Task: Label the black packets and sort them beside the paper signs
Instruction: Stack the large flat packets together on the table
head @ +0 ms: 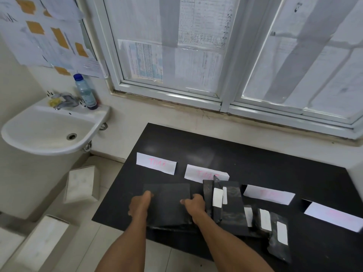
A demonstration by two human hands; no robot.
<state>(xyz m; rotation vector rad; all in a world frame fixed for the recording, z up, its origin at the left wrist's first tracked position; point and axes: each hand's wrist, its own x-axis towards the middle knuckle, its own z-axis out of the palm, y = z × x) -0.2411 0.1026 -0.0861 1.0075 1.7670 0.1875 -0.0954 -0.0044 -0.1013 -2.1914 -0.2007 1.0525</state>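
Note:
A stack of plain black packets lies on the black table, just in front of the leftmost paper sign. My left hand grips the stack's left edge and my right hand grips its right edge. To the right, several black packets with white labels lean in a row before the second sign. More labelled packets lie lower right, near the third sign. A fourth sign sits at the far right.
A white wash basin with a tap and a plastic bottle hangs on the wall at left. White boxes stand on the floor left of the table. A window with papers runs behind the table.

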